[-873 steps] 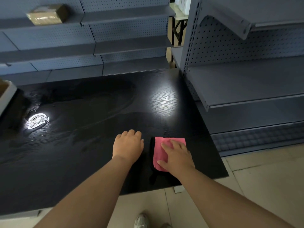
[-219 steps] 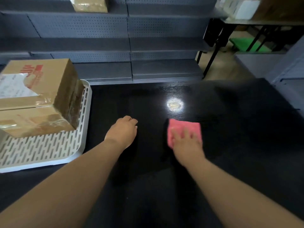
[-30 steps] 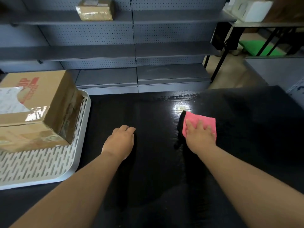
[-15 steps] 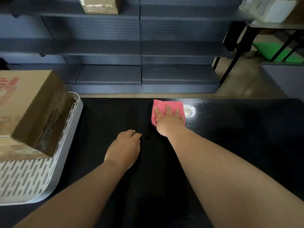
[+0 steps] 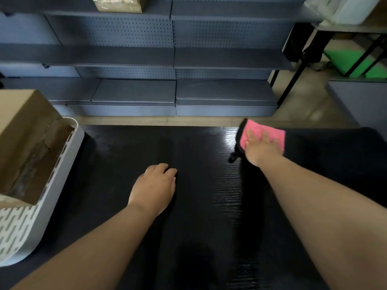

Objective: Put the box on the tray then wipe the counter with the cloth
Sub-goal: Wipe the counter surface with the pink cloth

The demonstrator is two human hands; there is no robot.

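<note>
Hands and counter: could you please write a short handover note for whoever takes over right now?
Left hand: flat on the black counter, holding nothing.
Right hand: open, pressing the pink cloth down near the counter's far edge.
Box: sits on the white slotted tray at the left.
Done: box on the tray.
Left: finish wiping; how much is already wiped cannot be told.

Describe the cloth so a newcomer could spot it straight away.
Look at the black counter, along its far edge toward the right. The cloth lies flat there under the right hand. It is bright pink with a black edge, the only pink thing in view.
</note>
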